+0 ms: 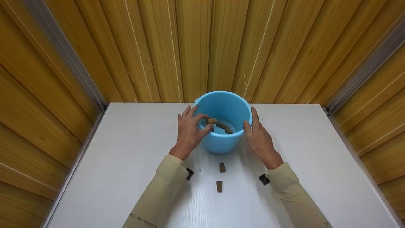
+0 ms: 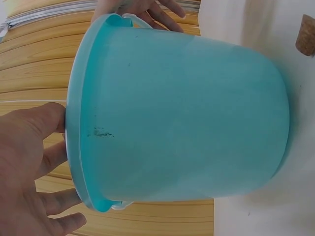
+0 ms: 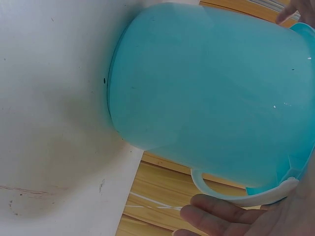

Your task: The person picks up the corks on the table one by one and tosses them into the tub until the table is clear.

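A light-blue bucket (image 1: 221, 143) stands upright on the white table, its mouth facing the head camera. Over its near-left rim, my left hand (image 1: 189, 131) pinches a brown cork (image 1: 211, 120) between thumb and index finger; the left wrist view hides that cork behind the rim. Several more corks (image 1: 222, 125) lie on the bucket floor. My right hand (image 1: 261, 139) holds the bucket at its right rim, thumb over the edge and fingers along the outside. By those fingers is the white handle (image 3: 246, 200).
Two corks, a farther one (image 1: 222, 167) and a nearer one (image 1: 219, 186), stand on the table (image 1: 142, 177) in front of the bucket, between the forearms. Wood-patterned panels (image 1: 193, 47) rise behind the table and on both sides.
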{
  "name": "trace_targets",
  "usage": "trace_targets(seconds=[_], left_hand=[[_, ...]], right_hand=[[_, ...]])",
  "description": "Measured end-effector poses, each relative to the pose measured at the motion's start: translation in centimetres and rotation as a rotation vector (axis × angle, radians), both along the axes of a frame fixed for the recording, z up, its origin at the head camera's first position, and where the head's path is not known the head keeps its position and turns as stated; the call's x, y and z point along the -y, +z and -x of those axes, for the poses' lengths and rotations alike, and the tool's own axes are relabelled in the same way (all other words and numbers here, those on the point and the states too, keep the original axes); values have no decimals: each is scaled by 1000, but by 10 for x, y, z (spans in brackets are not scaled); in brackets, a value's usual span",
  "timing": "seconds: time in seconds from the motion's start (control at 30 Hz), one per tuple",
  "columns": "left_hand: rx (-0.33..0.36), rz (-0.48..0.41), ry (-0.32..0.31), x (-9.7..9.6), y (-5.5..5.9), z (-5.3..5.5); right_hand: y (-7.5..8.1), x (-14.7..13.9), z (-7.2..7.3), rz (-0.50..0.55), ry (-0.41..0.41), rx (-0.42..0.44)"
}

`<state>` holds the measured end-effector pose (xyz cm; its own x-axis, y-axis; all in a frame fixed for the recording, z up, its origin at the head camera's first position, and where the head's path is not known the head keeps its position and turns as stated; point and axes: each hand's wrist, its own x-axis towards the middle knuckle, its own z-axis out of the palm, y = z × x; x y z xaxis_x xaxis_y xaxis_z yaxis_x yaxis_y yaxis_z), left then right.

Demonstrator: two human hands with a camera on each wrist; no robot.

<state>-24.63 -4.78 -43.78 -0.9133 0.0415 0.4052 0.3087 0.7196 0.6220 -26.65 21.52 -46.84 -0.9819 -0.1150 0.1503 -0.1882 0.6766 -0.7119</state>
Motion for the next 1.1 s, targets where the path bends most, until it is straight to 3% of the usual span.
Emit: trace_targets(seconds=[0.6, 1.1], left_hand=[[-29, 25, 26, -2, -3, -1], [-112, 66, 77, -3, -10, -14]], right_hand=[[1, 0, -1, 3, -1, -15], [1, -1, 0, 5, 5, -12]])
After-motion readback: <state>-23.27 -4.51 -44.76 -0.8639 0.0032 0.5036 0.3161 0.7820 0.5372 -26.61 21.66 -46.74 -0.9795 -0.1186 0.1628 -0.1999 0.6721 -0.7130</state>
